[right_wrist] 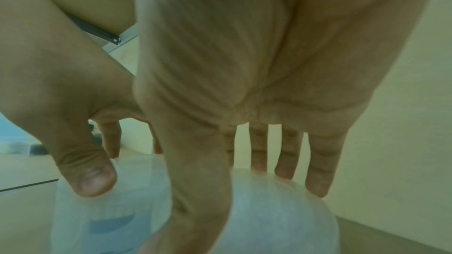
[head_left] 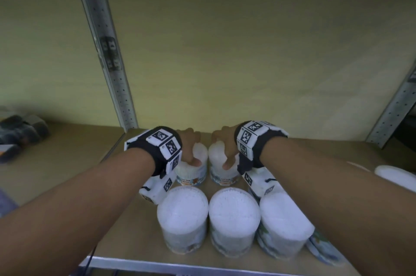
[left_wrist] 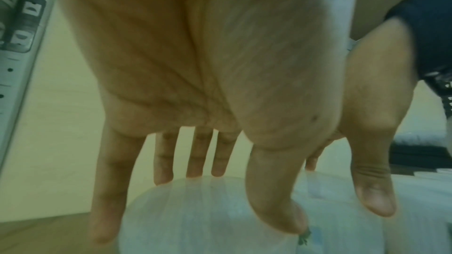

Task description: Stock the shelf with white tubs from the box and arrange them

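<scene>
Two white cotton-bud tubs stand side by side in the back row of the shelf (head_left: 315,147). My left hand (head_left: 191,147) grips the left tub (head_left: 191,174) from above, thumb on its near side and fingers over the far rim. My right hand (head_left: 225,149) holds the right tub (head_left: 225,178) the same way. In the left wrist view the left hand (left_wrist: 232,196) spans the tub (left_wrist: 195,219). In the right wrist view the right hand (right_wrist: 244,200) spans its tub (right_wrist: 281,219). Three more tubs (head_left: 182,208), (head_left: 234,210), (head_left: 283,215) form the front row.
A perforated metal upright (head_left: 105,50) rises at the left of this bay, another upright (head_left: 391,113) at the right. Dark packages (head_left: 20,129) lie on the neighbouring shelf at the left. More white tubs (head_left: 396,176) lie at the right edge, partly behind my right forearm.
</scene>
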